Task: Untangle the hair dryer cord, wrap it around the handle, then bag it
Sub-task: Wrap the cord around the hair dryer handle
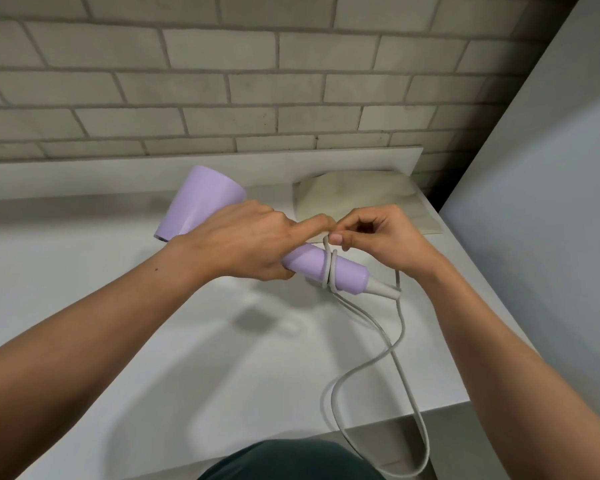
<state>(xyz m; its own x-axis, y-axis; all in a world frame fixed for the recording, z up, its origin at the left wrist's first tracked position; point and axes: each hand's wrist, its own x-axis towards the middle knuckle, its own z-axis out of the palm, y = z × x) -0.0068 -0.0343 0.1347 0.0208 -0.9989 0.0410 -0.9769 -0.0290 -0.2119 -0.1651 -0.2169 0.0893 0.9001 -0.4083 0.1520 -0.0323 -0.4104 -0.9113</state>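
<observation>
Head: hair dryer point(201, 202) handle points lower-right.

The hair dryer point(203, 199) is a plain pale lilac, barrel and handle alike. Its cord point(327, 270) is a light warm grey, and so is the collar where it leaves the handle end. At 1 o'clock from the dryer lies the bag point(371, 199) — cream-beige with faint darker mottling. The desk point(187, 358) is matte white. At 12 o'clock the wall point(222, 81) shows grey-beige bricks in staggered courses with darker joints. At 6 o'clock is a dark green garment point(291, 460); at 3 o'clock, a pale blue-grey panel point(551, 220).
</observation>
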